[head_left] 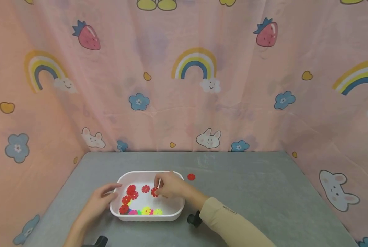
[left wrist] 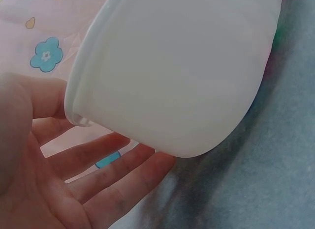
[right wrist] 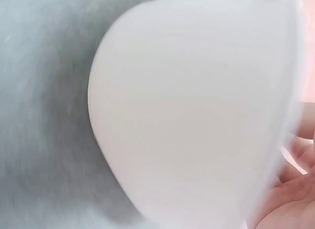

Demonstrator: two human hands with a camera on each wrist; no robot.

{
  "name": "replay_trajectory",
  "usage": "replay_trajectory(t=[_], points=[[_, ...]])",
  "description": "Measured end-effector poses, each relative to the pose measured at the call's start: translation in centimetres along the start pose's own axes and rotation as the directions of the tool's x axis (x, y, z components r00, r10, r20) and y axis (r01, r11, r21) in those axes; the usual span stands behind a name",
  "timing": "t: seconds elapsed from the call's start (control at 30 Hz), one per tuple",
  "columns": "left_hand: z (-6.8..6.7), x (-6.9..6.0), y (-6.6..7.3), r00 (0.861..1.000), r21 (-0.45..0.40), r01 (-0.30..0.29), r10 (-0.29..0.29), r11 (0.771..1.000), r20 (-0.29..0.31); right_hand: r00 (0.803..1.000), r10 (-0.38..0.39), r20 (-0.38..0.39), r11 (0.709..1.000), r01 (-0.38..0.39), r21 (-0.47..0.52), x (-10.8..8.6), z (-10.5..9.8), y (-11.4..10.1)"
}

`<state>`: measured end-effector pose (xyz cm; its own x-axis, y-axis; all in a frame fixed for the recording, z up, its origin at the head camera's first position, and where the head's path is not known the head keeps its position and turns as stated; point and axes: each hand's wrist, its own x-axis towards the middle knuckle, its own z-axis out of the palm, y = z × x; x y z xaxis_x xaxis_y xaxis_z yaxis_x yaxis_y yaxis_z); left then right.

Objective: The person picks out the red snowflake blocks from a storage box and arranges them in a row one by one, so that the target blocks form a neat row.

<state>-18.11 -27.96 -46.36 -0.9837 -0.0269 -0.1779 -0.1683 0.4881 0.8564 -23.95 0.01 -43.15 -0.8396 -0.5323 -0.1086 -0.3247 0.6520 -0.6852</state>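
Note:
A white plastic tub stands on the grey table, with red notched plastic discs at its left side. My left hand holds the tub's left end. In the left wrist view, the thumb of the left hand is at the rim and the other fingers touch the outer wall. Over the tub's right half, my right hand pinches a red notched disc at the fingertips. Another red disc lies just left of it. In the right wrist view the tub wall hides most of the right hand.
Yellow, pink and green discs lie along the tub's near side. One loose red disc is on the table beyond the tub's right end. A pink patterned curtain surrounds the table's back and sides.

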Motion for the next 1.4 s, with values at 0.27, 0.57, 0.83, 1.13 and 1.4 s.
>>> replay_trajectory(t=[0.27, 0.57, 0.83, 1.13, 1.4], points=[[-0.1, -0.2, 0.0, 1.000, -0.005, -0.001, 0.001, 1.000, -0.002, 1.000, -0.005, -0.022, 0.997, 0.007, 0.073, -1.0, -2.6, 0.1], [-0.2, -0.1, 0.1, 1.000, -0.012, 0.021, -0.021, 1.000, 0.001, 0.995, -0.043, -0.085, 0.996, 0.049, 0.070, -1.4, -5.1, 2.5], [0.0, 0.0, -0.1, 1.000, 0.011, 0.020, -0.020, 1.000, -0.003, 0.989, 0.006, -0.148, 0.998, 0.003, 0.063, -1.7, -6.8, 6.3], [0.1, 0.1, -0.2, 1.000, 0.003, 0.028, -0.028, 1.000, -0.004, 0.973, 0.055, -0.223, 0.994, -0.033, 0.100, -2.1, -8.0, 9.4], [0.2, 0.2, -0.2, 0.999, 0.008, 0.044, -0.044, 0.999, -0.008, 0.962, 0.076, -0.261, 0.989, -0.040, 0.139, -2.1, -8.0, 11.8]])
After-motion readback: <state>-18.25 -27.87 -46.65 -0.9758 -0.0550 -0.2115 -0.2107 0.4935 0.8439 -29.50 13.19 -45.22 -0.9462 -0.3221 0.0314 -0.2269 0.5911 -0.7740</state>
